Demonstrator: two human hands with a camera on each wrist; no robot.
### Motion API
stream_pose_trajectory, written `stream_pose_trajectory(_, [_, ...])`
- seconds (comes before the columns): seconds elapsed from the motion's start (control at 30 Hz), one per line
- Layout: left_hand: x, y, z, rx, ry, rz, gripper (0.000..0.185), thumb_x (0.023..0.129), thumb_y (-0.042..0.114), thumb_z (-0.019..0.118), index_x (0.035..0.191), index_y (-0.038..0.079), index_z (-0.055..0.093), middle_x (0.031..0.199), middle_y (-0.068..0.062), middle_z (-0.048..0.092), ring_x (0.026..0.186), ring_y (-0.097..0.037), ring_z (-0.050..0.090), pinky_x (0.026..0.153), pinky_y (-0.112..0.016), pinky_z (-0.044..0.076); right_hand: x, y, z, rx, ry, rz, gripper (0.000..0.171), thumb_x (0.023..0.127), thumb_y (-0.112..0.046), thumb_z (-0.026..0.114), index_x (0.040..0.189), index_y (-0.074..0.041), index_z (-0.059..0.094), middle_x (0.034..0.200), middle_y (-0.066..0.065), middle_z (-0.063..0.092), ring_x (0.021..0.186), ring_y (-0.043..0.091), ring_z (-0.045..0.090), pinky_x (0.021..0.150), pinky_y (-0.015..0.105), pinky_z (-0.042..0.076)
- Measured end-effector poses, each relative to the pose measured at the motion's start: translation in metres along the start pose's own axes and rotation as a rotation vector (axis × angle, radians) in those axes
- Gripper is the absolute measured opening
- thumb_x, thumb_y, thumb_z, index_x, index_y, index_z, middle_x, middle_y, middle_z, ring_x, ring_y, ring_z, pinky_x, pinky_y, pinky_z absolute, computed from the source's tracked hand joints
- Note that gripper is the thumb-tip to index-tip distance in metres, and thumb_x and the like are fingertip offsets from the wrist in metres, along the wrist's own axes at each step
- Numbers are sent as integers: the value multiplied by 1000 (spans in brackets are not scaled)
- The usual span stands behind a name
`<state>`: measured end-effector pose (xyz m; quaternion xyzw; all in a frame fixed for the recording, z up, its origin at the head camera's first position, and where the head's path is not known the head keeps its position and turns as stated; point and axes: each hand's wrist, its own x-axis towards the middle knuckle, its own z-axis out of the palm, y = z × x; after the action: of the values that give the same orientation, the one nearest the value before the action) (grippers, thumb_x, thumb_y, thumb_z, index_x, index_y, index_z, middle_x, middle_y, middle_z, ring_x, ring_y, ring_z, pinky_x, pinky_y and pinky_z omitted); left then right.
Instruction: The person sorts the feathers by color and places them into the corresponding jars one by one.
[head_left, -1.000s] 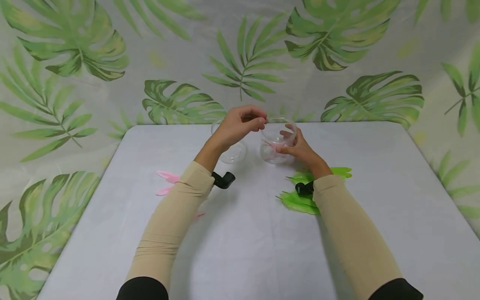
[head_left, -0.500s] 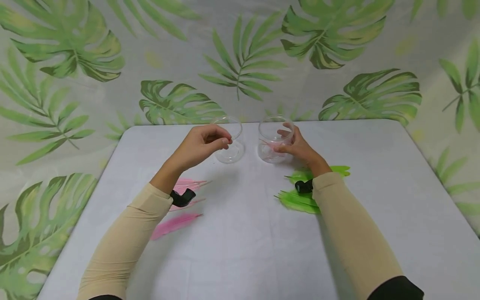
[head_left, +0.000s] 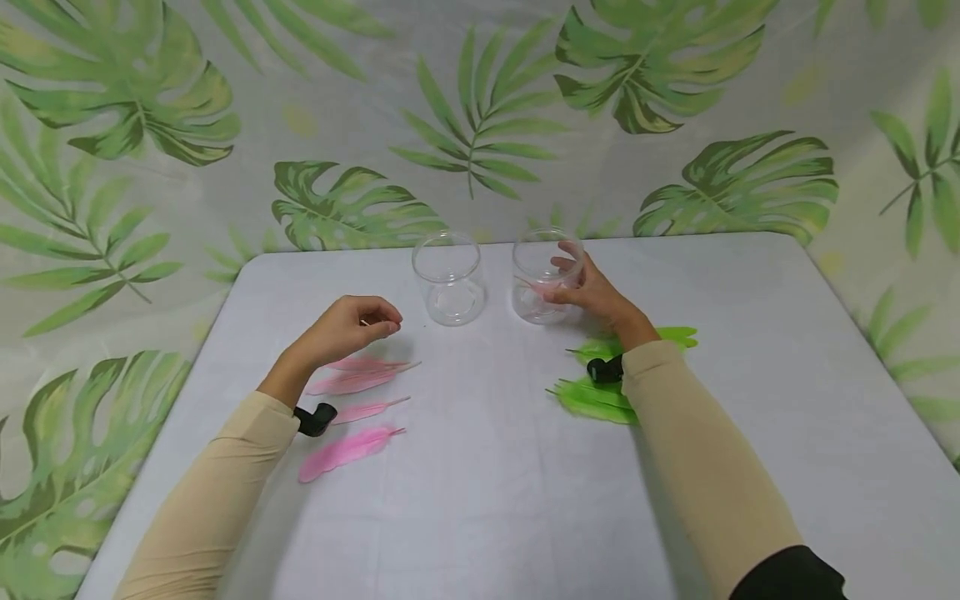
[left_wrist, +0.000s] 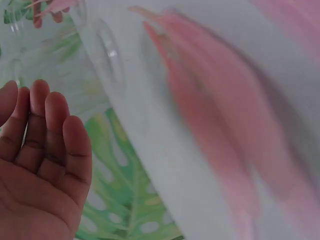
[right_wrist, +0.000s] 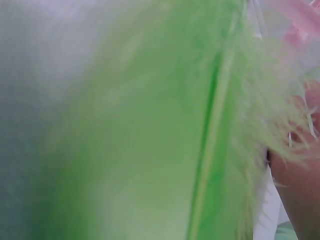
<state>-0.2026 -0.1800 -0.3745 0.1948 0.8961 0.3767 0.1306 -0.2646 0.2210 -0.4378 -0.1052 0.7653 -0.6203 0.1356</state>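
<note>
The left hand (head_left: 348,332), fingers loosely bent around nothing, hung just beyond the farthest pink feathers (head_left: 356,382), which lay on the white-covered table (head_left: 480,483) between it and the person. Their long axes ran crosswise, bare quills pointing right, vanes toward the left wrist. The right hand (head_left: 596,293), well apart from them, gripped a clear jar (head_left: 527,307) with pink feather inside.

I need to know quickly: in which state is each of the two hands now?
Left hand: open, relaxed, holding nothing.
Right hand: closed, holding a clear cylindrical jar by its side.
</note>
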Motion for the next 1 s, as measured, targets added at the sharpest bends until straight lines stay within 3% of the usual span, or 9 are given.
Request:
stream_pose_trajectory(0.17, [4, -20, 7, 10, -65, -20, 18, 95, 12, 64, 109, 1, 71, 105, -14, 73, 93, -18, 64, 83, -29, 52, 1, 2, 1, 3, 1, -1, 98, 86, -9, 70, 159, -19, 6, 166, 14, 20, 153, 36, 19, 125, 54, 15])
stream_pose_trajectory(0.5, [6, -38, 18, 140, -134, -24, 13, 91, 12, 69, 100, 12, 79, 105, -5, 75, 101, -20, 66, 86, -31, 52, 1, 3, 1, 28, 3, -20, 97, 85, -6, 70, 159, -18, 7, 166, 16, 20, 154, 36, 18, 125, 54, 16])
stream_pose_trajectory(0.63, [8, -41, 20, 165, -134, -33, 10, 89, 14, 73, 96, 16, 79, 100, -1, 74, 100, -18, 64, 88, -32, 51, 1, 4, 1, 31, 6, -19, 96, 85, -6, 70, 158, -18, 9, 165, 16, 20, 154, 35, 18, 125, 54, 15])
stream_pose_trajectory(0.87, [9, -45, 24, 231, -125, 45, 5, 86, 11, 75, 89, 14, 79, 94, -1, 71, 93, -18, 64, 86, -34, 51, 0, 2, 2, 17, 17, -9, 95, 86, -6, 70, 158, -14, 8, 165, 16, 21, 154, 35, 17, 125, 54, 14])
stream_pose_trajectory(1.0, [9, -44, 26, 256, -127, 55, 5, 87, 11, 75, 86, 14, 79, 92, -2, 71, 90, -17, 63, 84, -34, 51, -1, 2, 2, 16, 24, 2, 95, 87, -6, 70, 158, -16, 8, 165, 15, 22, 154, 33, 16, 125, 53, 14])
